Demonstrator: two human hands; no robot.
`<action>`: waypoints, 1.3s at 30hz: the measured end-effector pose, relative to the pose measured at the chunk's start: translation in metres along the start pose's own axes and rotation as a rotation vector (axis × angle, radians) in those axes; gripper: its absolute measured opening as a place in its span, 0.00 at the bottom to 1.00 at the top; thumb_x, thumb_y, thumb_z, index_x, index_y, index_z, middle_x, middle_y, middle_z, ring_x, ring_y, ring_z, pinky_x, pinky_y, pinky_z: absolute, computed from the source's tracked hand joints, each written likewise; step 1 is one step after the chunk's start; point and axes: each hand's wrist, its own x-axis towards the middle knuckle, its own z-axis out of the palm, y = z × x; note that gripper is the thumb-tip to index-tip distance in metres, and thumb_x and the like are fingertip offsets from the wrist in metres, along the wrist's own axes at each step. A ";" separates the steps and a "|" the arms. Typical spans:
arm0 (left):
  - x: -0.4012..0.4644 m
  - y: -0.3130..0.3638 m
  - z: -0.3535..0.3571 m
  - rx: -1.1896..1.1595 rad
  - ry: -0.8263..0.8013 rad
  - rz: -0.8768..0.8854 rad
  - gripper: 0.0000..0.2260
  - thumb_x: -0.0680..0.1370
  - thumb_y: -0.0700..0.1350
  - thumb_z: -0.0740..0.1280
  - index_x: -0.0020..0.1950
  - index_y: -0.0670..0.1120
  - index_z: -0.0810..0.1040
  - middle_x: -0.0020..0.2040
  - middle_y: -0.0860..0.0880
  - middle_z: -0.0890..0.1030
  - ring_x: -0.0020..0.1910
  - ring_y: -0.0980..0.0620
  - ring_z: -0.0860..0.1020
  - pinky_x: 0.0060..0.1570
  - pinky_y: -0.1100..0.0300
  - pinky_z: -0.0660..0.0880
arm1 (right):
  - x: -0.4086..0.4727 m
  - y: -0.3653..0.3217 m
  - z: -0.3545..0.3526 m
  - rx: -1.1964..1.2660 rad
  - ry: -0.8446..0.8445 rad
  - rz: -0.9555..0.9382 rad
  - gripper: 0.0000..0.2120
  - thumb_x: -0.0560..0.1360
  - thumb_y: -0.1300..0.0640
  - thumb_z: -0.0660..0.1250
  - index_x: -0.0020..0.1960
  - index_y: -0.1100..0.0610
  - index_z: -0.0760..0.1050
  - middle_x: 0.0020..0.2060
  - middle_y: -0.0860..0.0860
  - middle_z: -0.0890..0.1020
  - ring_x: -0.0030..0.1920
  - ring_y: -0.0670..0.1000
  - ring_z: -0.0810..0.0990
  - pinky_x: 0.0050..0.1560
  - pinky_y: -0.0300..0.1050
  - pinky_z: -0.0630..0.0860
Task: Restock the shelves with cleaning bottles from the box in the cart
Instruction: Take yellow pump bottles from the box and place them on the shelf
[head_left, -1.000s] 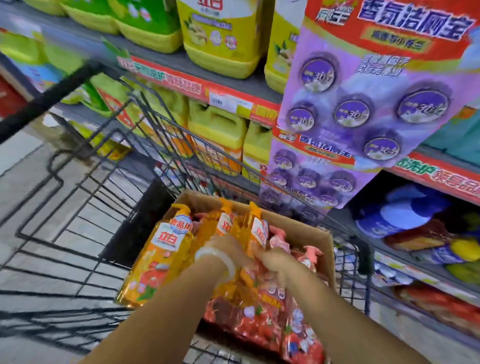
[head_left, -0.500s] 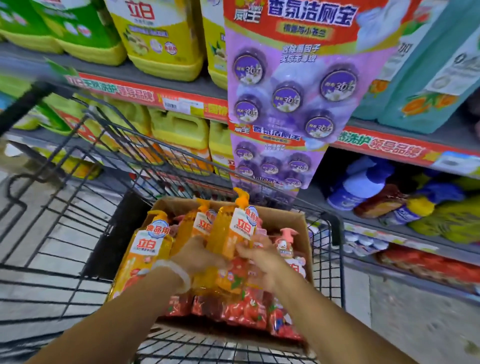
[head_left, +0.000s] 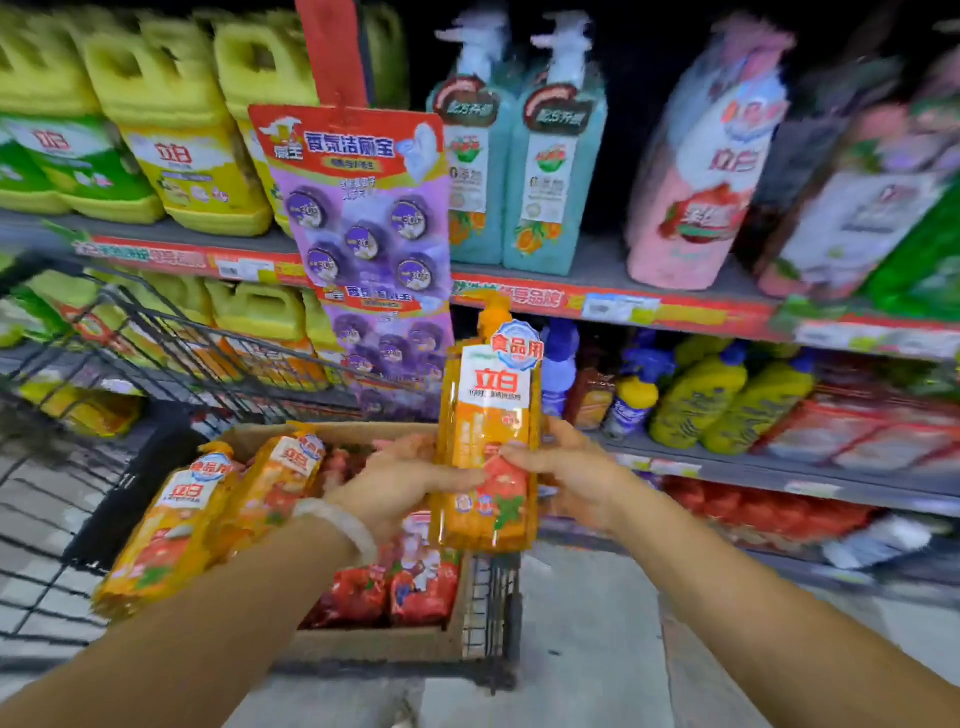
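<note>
Two hands, left (head_left: 402, 480) and right (head_left: 576, 475), shared one orange pump bottle (head_left: 488, 431). Two more orange bottles (head_left: 171, 514) lay in the single cardboard box (head_left: 374, 642) inside one wire cart (head_left: 171, 343). Two teal pump bottles (head_left: 514, 171) stood on the upper shelf (head_left: 597, 299), and two yellow-green bottles (head_left: 727, 400) sat below. Blurred red packs in the box could not be counted.

Pretty dim supermarket aisle, pale floor (head_left: 587, 623) that looks like concrete, though it's blurry. Grey shelving with red price strips (head_left: 613, 304), yellow jugs (head_left: 171, 130) up top, a purple hanging promo card (head_left: 363, 208) in front.
</note>
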 end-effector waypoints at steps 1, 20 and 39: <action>0.000 0.002 0.023 0.016 -0.042 0.031 0.21 0.67 0.32 0.74 0.59 0.38 0.79 0.54 0.41 0.83 0.53 0.43 0.82 0.52 0.51 0.80 | -0.017 -0.005 -0.018 -0.006 0.022 -0.048 0.21 0.72 0.65 0.70 0.62 0.56 0.70 0.46 0.49 0.82 0.42 0.50 0.81 0.34 0.42 0.79; 0.018 0.137 0.424 0.337 -0.532 0.424 0.28 0.62 0.39 0.79 0.61 0.41 0.77 0.54 0.43 0.83 0.53 0.44 0.83 0.54 0.48 0.78 | -0.301 -0.131 -0.307 0.014 0.502 -0.570 0.27 0.73 0.61 0.70 0.69 0.52 0.67 0.55 0.52 0.82 0.48 0.52 0.83 0.38 0.46 0.79; 0.136 0.380 0.718 0.351 -0.574 0.902 0.07 0.70 0.34 0.72 0.45 0.44 0.80 0.32 0.54 0.84 0.30 0.60 0.82 0.26 0.68 0.75 | -0.354 -0.407 -0.557 -0.256 0.645 -0.979 0.10 0.76 0.61 0.65 0.55 0.51 0.74 0.46 0.48 0.82 0.42 0.48 0.82 0.42 0.46 0.79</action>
